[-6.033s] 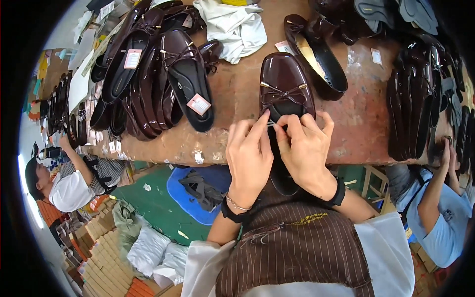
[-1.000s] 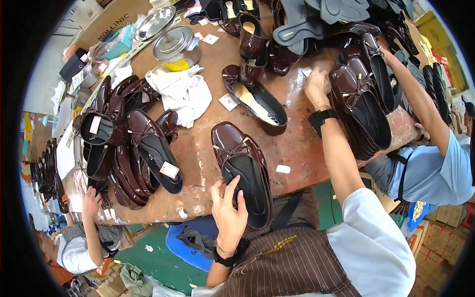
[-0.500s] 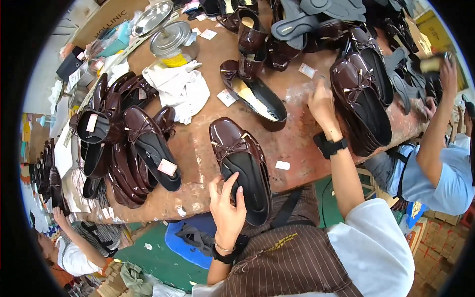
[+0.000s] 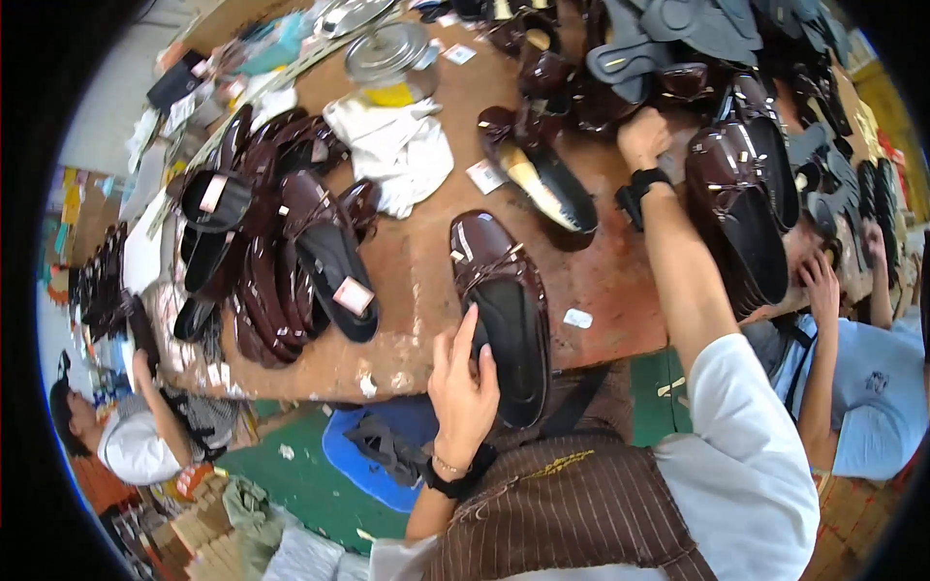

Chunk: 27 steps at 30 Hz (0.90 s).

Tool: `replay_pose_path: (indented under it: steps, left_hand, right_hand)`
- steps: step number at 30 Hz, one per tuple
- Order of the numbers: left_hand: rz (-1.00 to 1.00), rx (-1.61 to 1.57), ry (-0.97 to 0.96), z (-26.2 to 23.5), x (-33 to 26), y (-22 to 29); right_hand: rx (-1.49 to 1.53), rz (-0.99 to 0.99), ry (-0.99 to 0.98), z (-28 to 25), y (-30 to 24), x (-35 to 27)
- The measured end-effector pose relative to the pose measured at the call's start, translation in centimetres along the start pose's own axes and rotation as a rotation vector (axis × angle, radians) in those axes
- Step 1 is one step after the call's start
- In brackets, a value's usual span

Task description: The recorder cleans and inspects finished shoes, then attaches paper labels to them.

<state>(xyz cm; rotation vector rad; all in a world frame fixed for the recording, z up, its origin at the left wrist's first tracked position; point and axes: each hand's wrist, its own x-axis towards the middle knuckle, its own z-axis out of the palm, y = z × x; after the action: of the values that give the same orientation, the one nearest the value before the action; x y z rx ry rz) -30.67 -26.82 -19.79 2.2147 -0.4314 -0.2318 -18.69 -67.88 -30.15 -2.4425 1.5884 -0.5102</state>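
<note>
Since abt half a sec ago, R hand (image 4: 643,140) has gone farther out over the surface (image 4: 412,281), while L hand (image 4: 463,387) has stayed by the dark red shoe (image 4: 513,339). Closest in, that shoe sits toe-out at the front edge, w/ its heel poking past it. L thumb + pointer are a bit apart and touch its left side; can't tell if they grip. Best keep them there, soft but firm, so the shoe won't tip b/c of that heel, and keep nails off the shiny skin. White label (image 4: 578,318) lies just right of the shoe, so don't drag an arm on it. Past that, a shoe w/ a pale inside (image 4: 530,184) lies near a paper tag (image 4: 485,176). R hand is curled up small, btwn that shoe and the shoe pile (image 4: 741,213); can't tell if smth is in it. Go slow, don't bump the pile. Way back: gray insoles (image 4: 678,34).
</note>
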Motion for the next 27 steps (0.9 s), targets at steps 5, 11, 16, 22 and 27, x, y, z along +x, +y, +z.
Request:
replay_pose_path:
  steps: [5, 11, 16, 22, 27]
  left_hand:
    - [0.056, -0.009, 0.034, -0.1, 0.4, -0.3]
    - [0.129, 0.423, 0.124, 1.2, 0.9, 0.9]
    - [0.003, 0.576, 0.155, 2.1, 1.7, 0.2]
    - [0.067, 0.412, 0.167, 2.1, 3.5, -0.9]
    - [-0.009, 0.453, 0.151, 2.4, 3.6, -0.4]
  right_hand:
    - [-0.095, -0.099, -0.123, 0.6, 2.2, 3.1]
    - [-0.211, -0.265, -0.264, -0.6, 3.3, 1.8]
    - [0.450, -0.389, -0.298, -6.0, 3.0, -7.7]
    - [1.047, -0.431, -0.726, -16.7, 0.6, -21.1]
    - [1.016, -0.380, -1.153, -17.7, -2.5, -26.3]
